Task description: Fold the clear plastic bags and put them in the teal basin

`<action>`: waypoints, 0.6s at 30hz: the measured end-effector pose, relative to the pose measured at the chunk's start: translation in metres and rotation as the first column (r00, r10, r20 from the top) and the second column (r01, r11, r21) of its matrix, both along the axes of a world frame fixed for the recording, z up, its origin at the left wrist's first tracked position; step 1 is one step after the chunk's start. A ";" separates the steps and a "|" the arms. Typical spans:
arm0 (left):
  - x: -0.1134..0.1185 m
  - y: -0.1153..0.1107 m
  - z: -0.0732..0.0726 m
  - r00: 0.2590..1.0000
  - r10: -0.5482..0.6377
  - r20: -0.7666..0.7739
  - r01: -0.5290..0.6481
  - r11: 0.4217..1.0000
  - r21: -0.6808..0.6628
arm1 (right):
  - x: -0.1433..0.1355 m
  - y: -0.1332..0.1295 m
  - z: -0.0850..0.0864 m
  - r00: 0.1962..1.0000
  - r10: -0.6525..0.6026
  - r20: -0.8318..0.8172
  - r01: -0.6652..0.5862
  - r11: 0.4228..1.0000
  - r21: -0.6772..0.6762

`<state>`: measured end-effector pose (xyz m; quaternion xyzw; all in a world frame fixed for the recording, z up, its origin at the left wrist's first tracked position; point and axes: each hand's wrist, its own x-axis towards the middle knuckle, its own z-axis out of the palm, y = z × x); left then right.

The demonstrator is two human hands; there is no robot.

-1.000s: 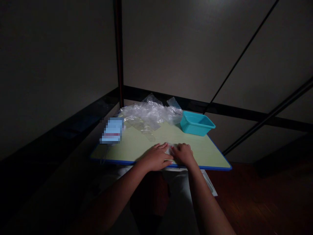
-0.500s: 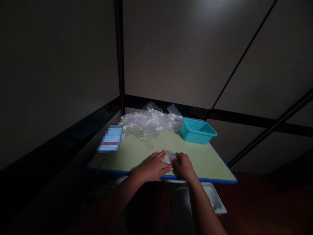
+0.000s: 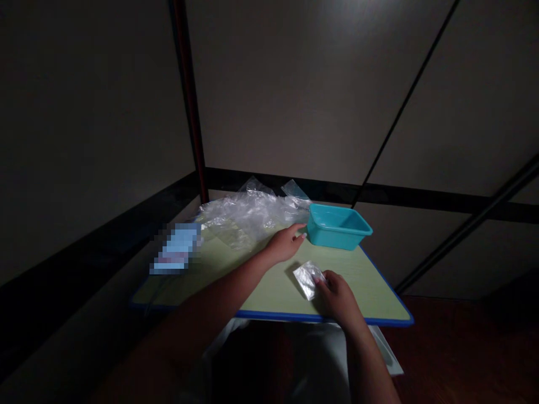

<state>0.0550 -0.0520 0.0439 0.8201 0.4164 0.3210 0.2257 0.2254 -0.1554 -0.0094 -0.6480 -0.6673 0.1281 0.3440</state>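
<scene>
My right hand pinches the lower right edge of a small, flat, folded piece of clear plastic above the near part of the table. My left hand reaches out beside the left wall of a turquoise basin, its fingers apart and nothing seen in them. Whether its fingertips touch the basin is hard to tell. Behind and left of that hand, a loose heap of crumpled clear plastic bags lies along the back of the table.
The pale green table has a blue edge. A blurred-out light blue rectangle is at its left side. Walls stand behind and to the left. Part of a white tray shows below the table at right.
My left hand has left the plastic and moved forward to the basin. My right hand has moved slightly right, with the folded plastic now lifted in its fingers. The view has shifted slightly.
</scene>
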 end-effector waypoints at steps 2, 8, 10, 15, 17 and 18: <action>0.016 0.011 0.007 0.984 0.018 -0.178 0.005 0.992 0.129 | 0.013 -0.006 0.004 0.999 -0.024 -0.047 0.025 1.000 0.015; 0.055 0.035 0.017 0.899 0.085 -0.430 0.028 0.968 0.249 | 0.050 -0.023 0.018 0.980 -0.146 -0.133 0.151 0.988 0.031; 0.063 0.041 0.017 0.888 0.095 -0.450 0.020 0.970 0.243 | 0.059 -0.026 0.021 0.975 -0.164 -0.150 0.170 0.985 0.029; 0.071 0.039 0.019 0.879 0.109 -0.464 0.009 0.970 0.245 | 0.073 -0.034 0.035 0.968 -0.220 -0.122 0.231 0.970 0.078; 0.069 0.029 0.021 0.881 0.102 -0.462 0.018 0.969 0.248 | 0.076 -0.038 0.045 0.969 -0.222 -0.110 0.232 0.968 0.093; 0.067 0.023 0.021 0.882 0.097 -0.462 0.024 0.968 0.249 | 0.077 -0.040 0.050 0.972 -0.209 -0.106 0.220 0.970 0.100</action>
